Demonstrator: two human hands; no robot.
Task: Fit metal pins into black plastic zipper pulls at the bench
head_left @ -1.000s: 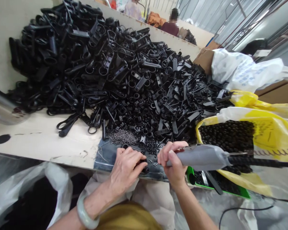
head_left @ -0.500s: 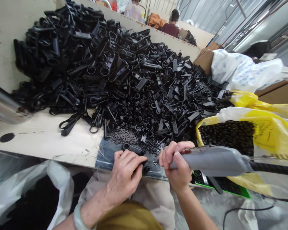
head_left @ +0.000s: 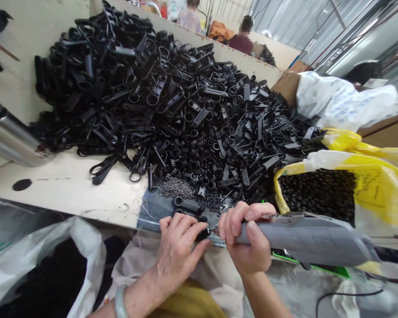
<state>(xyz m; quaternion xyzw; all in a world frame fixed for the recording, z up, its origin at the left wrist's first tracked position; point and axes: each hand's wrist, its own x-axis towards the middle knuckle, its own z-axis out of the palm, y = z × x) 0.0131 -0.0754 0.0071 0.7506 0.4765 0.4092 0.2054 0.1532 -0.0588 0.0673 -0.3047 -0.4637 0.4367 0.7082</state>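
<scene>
Over at the right, inside a wide-mouthed yellow-and-white bag (head_left: 378,181), a mass of small black pieces (head_left: 318,192); below a grey tool (head_left: 305,238), a mostly covered green tray (head_left: 341,270), contents too hidden to tell. At lower left, below bench level, an open white sack (head_left: 93,240) with dark stuff inside; farther back at right, a blue-printed white bag (head_left: 348,97) beside a cardboard box (head_left: 287,86), contents not visible. Across the bench (head_left: 76,181), a big heap of black plastic parts (head_left: 172,92), up against the pale back board (head_left: 242,59). Along the front edge, a dark mat (head_left: 152,210), crowded behind by tiny metal pieces (head_left: 175,187), with the lap just beyond the edge. Most room for moving to the left, over exposed pale wood reaching as far as a steel cylinder (head_left: 20,137); tighter to the right, beside the bag. Left hand (head_left: 182,245) low over the mat's front edge, thumb and fingers pinched around a small black part (head_left: 202,235), near a black handle piece (head_left: 187,204) lying behind. Right hand (head_left: 247,236) wrapped firmly round the tool's front end, tip aimed left at the pinched part; contact impossible to tell.
</scene>
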